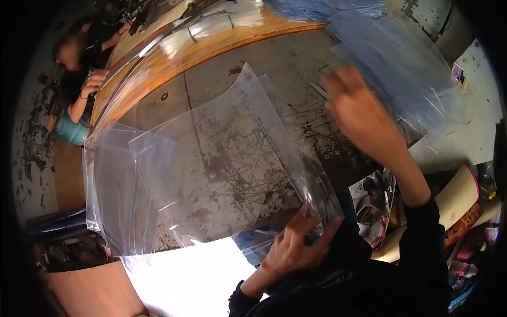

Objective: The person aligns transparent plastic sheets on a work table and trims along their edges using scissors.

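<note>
Clear plastic sheeting point(227, 127) lies across the scratched dark table point(311, 47), its near edge folded and creased. My left hand point(298, 243) holds that near right edge, with fingers and thumb closed on the plastic. Over the right part of the table is my right hand point(359, 113), raised and slightly blurred, its fingers bent and pointing away from me. Thin pale slivers point(319, 90) show beside its fingertips; whether it holds them I cannot tell. More clear folded plastic point(113, 185) hangs over the table's left end.
Bluish plastic sheets point(396, 68) are stacked at the right, and more point(327, 8) lie at the back. Bundled clear strips point(200, 29) rest on a wooden strip point(237, 45). Another person point(79, 74) is at the far left. Rolled papers and scraps point(465, 206) lie below right.
</note>
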`<state>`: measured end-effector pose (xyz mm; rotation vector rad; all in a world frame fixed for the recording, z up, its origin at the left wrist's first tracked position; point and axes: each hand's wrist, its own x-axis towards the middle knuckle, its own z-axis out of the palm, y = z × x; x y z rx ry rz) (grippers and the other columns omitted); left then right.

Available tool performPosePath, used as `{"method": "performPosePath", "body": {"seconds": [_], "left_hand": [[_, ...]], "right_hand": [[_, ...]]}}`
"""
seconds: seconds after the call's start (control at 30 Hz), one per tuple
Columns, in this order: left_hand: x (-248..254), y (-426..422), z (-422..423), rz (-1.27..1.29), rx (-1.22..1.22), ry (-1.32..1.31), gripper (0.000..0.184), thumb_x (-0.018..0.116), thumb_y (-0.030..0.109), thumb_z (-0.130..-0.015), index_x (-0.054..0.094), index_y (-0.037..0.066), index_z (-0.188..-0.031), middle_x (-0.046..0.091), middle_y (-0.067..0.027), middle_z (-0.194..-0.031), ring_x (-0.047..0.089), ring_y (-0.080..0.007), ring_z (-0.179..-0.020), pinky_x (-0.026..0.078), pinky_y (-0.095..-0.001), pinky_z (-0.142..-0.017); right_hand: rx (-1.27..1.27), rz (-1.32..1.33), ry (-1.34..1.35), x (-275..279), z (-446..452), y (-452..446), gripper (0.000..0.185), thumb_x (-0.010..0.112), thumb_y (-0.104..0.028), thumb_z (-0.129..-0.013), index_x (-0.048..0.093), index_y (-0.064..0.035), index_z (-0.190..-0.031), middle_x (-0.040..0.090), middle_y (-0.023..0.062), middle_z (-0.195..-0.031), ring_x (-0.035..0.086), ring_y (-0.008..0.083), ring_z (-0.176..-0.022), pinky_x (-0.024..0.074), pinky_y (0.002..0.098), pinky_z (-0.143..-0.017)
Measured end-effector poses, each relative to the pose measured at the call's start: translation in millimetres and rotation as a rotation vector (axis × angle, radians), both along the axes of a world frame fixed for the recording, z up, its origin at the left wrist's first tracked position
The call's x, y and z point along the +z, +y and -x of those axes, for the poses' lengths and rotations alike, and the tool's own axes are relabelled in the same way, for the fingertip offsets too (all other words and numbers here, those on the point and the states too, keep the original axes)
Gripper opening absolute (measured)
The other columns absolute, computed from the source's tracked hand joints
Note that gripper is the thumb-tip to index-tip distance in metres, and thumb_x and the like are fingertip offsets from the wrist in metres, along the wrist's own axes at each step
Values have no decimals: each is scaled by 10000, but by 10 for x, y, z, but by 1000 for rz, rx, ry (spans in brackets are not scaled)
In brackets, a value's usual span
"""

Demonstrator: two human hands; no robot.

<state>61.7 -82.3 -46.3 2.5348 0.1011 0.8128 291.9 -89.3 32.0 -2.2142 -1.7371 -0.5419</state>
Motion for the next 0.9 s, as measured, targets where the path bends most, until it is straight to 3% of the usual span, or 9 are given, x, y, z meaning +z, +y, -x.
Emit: {"method": "performPosePath", "body": {"seconds": [0.13, 0.43, 0.5, 0.53, 0.6, 0.63, 0.73, 0.87, 0.9], "left_hand": [[-46, 4, -11, -1, -16, -8, 495, 629, 181, -650, 605, 215, -1143, 426, -85, -978, 465, -277, -1048, 466, -318, -892], [-12, -42, -12, -32, 55, -13, 482, 638, 243, -672, 595, 220, -1151, 430, -91, -1005, 484, -239, -1013, 440, -352, -930], [149, -54, 10, -50, 69, 127, 523, 617, 418, -715, 552, 223, -1196, 440, -82, -1092, 447, -219, -1082, 378, -473, -964], [269, -39, 36, -57, 77, 124, 523, 617, 418, -715, 552, 223, -1196, 440, -82, -1092, 447, -219, -1082, 378, -473, -964], [491, 29, 142, -229, 134, 349, 593, 574, 595, -718, 529, 280, -1218, 445, -16, -1207, 397, -233, -1138, 237, -657, -955], [502, 63, 177, -229, 146, 352, 593, 574, 595, -718, 529, 280, -1218, 445, -16, -1207, 397, -233, -1138, 237, -657, -955], [510, 160, 253, -709, 68, 380, 566, 473, 498, -812, 477, 152, -1260, 470, -56, -1215, 361, -233, -1213, 210, -622, -986], [772, 410, 59, -1000, -230, 431, 265, 472, 264, -858, 584, 73, -1004, 519, -84, -955, 536, -269, -1024, 361, -480, -960], [813, 489, -34, -873, -307, 349, 185, 500, 194, -840, 563, 25, -883, 491, -72, -826, 579, -261, -910, 423, -402, -908]], "right_hand": [[120, 170, 548, -45, 274, -337, 156, 609, -102, -781, 541, -5, -883, 551, 141, -877, 553, 298, -804, 445, 374, -713], [141, 210, 637, -164, 308, -312, 119, 622, -92, -759, 552, -5, -797, 575, 122, -745, 568, 277, -727, 442, 364, -655], [147, 190, 696, -167, 293, -307, 108, 615, -81, -760, 553, -3, -802, 576, 125, -746, 570, 280, -727, 439, 361, -651], [144, 175, 758, -162, 279, -298, 97, 608, -69, -762, 554, -1, -807, 577, 129, -748, 571, 283, -727, 437, 359, -648], [144, 170, 788, -148, 246, -276, 88, 589, -71, -773, 544, 1, -796, 573, 138, -750, 562, 306, -741, 434, 381, -655], [136, 173, 822, -148, 236, -268, 85, 569, -74, -784, 534, 4, -785, 568, 147, -753, 552, 330, -755, 431, 404, -663], [219, 53, 660, -237, 269, -233, 92, 560, -77, -797, 512, 1, -799, 560, 151, -743, 547, 336, -737, 431, 410, -643], [192, 47, 634, -232, 343, -203, 101, 552, -83, -809, 494, 0, -806, 549, 155, -753, 543, 338, -739, 431, 415, -635], [157, 27, 608, -235, 362, -207, 100, 551, -83, -811, 498, 0, -803, 546, 153, -759, 544, 340, -740, 433, 415, -636]]}}
